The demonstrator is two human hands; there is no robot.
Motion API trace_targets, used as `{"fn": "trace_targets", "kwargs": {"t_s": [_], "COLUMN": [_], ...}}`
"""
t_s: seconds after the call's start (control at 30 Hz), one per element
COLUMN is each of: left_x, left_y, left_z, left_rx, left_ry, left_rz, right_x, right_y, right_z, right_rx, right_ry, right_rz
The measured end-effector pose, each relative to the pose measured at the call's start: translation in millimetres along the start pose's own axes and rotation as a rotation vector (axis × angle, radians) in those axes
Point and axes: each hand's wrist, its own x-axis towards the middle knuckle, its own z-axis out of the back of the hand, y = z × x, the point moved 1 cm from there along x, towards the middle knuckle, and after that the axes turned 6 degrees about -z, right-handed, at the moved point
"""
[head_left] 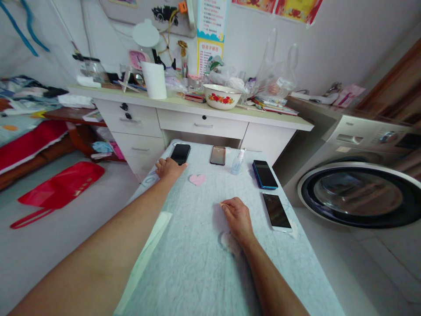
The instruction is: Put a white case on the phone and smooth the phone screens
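Observation:
My left hand (169, 169) is at the near end of a black smartphone (180, 153) lying on the far left of the cloth-covered table. Its thumb and fingers sit around that end. Closer to me, my right hand (237, 217) is closed in a pinch above the cloth. A small pale-orange edge shows at its fingertips, too little to name. Between the hands lies a pink heart-shaped piece (197, 179). Beyond are a smartphone (217, 155) with a brownish face and a clear spray bottle (237, 162). A blue-edged phone (265, 174) and a white phone (276, 212) lie at the right.
The table (197, 272) has a pale blue cloth. Behind it stands a white desk (134, 127) bearing a flowered enamel bowl (222, 96), a paper roll (154, 80) and plastic bags. A washing machine (355, 145) is at the right; a red bag (62, 184) lies on the floor.

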Motion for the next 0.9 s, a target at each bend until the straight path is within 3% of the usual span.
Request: {"fn": "trace_targets", "kwargs": {"t_s": [0.43, 0.63, 0.9], "left_x": [4.6, -16.4, -61.8], "left_y": [-4.9, -3.9, -13.6], "left_z": [4.6, 7.9, 17.0], "left_rx": [-0.009, -0.011, -0.002], "left_ry": [-0.035, -0.071, 0.015], "left_rz": [0.015, -0.021, -0.047], "right_x": [0.3, 0.6, -0.2], "right_y": [-1.9, -3.1, -0.2], "right_z": [-0.9, -0.7, 0.8], "right_rx": [0.034, 0.021, 0.030], "right_ry": [-0.006, 0.004, 0.009], "right_rz": [-0.008, 0.003, 0.004]}}
